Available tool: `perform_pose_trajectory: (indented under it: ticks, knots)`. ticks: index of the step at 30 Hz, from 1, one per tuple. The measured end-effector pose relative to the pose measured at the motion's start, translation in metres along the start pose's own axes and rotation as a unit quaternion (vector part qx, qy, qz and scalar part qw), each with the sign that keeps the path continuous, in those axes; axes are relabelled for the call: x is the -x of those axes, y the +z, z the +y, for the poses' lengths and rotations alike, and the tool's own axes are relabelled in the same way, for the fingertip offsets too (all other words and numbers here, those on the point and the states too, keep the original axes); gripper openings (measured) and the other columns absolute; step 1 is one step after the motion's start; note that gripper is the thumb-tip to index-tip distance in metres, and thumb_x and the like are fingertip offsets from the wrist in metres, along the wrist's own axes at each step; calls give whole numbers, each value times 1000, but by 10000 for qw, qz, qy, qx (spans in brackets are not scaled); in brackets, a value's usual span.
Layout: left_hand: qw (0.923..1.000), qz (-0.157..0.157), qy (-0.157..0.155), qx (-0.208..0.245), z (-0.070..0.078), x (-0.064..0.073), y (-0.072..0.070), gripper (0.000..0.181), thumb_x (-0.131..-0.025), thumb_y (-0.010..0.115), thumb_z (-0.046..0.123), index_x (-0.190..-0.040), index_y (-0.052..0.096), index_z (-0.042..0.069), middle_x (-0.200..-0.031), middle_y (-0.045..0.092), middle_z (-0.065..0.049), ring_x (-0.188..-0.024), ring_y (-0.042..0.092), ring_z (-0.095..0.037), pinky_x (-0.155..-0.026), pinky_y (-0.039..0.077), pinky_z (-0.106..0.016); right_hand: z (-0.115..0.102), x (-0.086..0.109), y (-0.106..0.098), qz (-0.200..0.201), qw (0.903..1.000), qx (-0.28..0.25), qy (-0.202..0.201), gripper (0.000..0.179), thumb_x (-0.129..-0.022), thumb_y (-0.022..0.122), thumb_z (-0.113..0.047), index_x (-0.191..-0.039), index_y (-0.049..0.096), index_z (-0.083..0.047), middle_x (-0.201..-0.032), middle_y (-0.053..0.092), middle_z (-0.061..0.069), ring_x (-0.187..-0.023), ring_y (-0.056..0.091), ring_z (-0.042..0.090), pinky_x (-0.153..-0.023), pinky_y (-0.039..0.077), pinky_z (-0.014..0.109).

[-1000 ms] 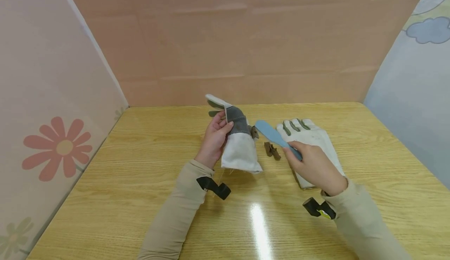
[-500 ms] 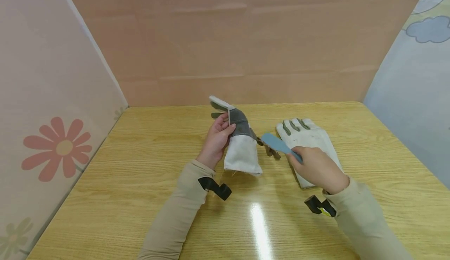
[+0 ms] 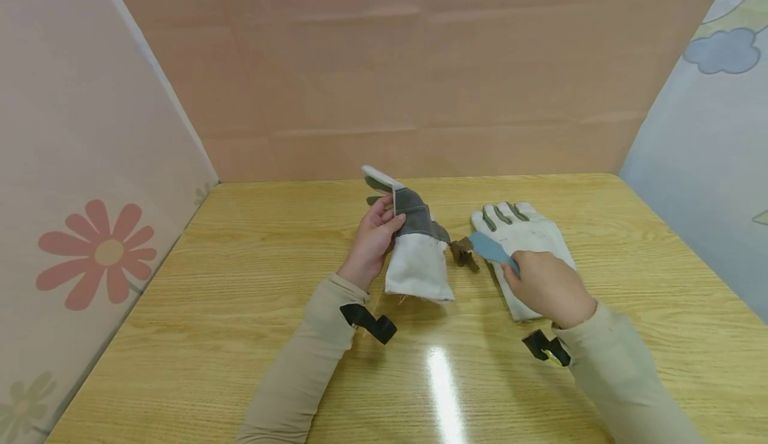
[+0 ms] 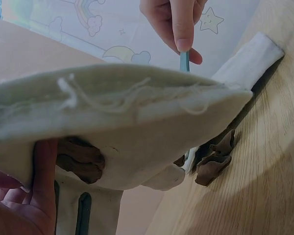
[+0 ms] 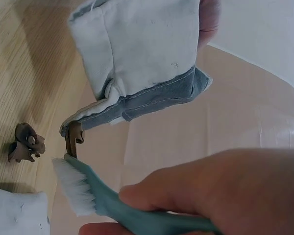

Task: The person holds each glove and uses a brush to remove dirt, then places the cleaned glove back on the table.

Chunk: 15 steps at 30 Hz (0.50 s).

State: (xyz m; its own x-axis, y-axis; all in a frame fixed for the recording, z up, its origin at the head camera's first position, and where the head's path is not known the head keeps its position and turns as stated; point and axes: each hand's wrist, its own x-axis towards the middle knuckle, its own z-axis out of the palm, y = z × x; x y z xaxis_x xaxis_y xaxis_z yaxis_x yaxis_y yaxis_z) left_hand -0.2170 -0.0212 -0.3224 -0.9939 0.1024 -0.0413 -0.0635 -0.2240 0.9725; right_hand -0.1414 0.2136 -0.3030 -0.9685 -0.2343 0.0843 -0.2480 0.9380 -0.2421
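Observation:
My left hand (image 3: 375,237) grips a white-and-grey work glove (image 3: 418,267), raised above the table with its cuff toward me. A blue brush (image 5: 105,193) with white bristles is in my right hand (image 3: 549,287). The brush head is right at the glove's thumb, where a brown, curled, dry-leaf-like piece (image 5: 74,137) lies between them. Under the glove, another brown piece (image 4: 81,159) shows in the left wrist view. Several similar brown scraps (image 5: 27,143) lie on the table below. The glove's far fingers are partly hidden behind my left hand.
A second work glove (image 3: 510,231) lies flat on the wooden table (image 3: 270,244), partly beneath my right hand. A brown paper-like backdrop (image 3: 384,84) stands behind the table, with decorated panels on both sides. Each wrist carries a black camera mount (image 3: 369,324).
The brush has moved down and right from the glove's side, and a brown piece now shows at its tip. My left hand and the glove have shifted slightly right and toward me.

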Motion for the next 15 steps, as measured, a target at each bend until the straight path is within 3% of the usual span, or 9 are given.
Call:
perform_pose_trajectory:
  ticks: [9, 15]
  knots:
    - [10000, 48, -14, 27, 2, -1, -1, 40, -95, 45, 0, -134, 43, 6, -133, 53, -21, -95, 62, -14, -74, 49, -22, 3, 0, 0, 58, 9997, 221, 128, 30, -92, 51, -14, -63, 47, -8, -51, 39, 1, -45, 36, 13, -43, 28, 26]
    - [10000, 67, 6, 42, 3, -1, -3, 39, -96, 45, 1, -134, 44, 8, -133, 53, -20, -98, 62, -15, -77, 50, -24, 1, 0, -2, 709, 9974, -11, -145, 23, -95, 50, -16, -76, 55, -3, -51, 39, 1, -43, 31, 12, -42, 25, 25]
